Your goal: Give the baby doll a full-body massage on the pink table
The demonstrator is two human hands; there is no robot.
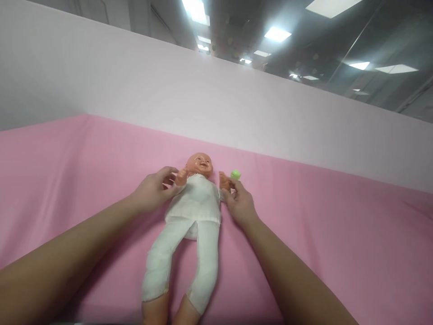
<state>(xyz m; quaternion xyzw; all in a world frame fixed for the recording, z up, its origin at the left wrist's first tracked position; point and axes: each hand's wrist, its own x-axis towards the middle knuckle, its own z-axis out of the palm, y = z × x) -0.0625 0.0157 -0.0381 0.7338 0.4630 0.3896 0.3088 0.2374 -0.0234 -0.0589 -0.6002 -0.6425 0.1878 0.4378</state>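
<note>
A baby doll [194,198] in a white top and white leggings lies on its back on a pink cloth [287,234]. Its smiling head points away from me, and its feet run past the bottom edge of the view. On the left, my left hand [154,189] is closed around the doll's arm just below its plastic hand. My right hand [241,203] pinches the doll's other arm near the wrist, thumb and fingers on either side. Just beyond my right fingers sits a small light-green object [236,174], its kind unclear.
A pale wall panel [216,104] rises behind the cloth-covered surface. Lit ceiling lamps [277,34] show above it. Soft creases run through the cloth at left and right.
</note>
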